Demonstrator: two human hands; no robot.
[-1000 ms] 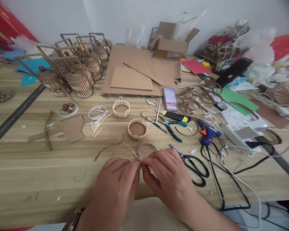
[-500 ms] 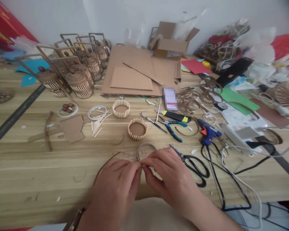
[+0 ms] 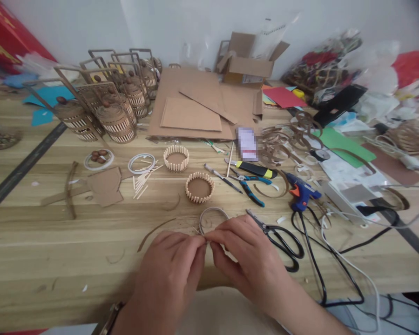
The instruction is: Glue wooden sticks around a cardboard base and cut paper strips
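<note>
My left hand and my right hand meet at the fingertips near the front of the table, both closed in a pinch. Whatever lies between the fingertips is too small and hidden to name. Just beyond them a thin ring shows, partly covered by my right fingers. A thin brown strip curves out past my left hand. Farther off stand two round cardboard bases edged with short sticks, one nearer and one behind it. Black scissors lie right beside my right hand.
Blue pliers, a cutter and a glue gun with looping cables lie to the right. Small lidded baskets with tall handles stand at the back left. Cardboard sheets and an open box are behind.
Both hands stay almost in place, fingertips together. The thin brown strip beside my left hand now shows more of its length and has shifted slightly.
</note>
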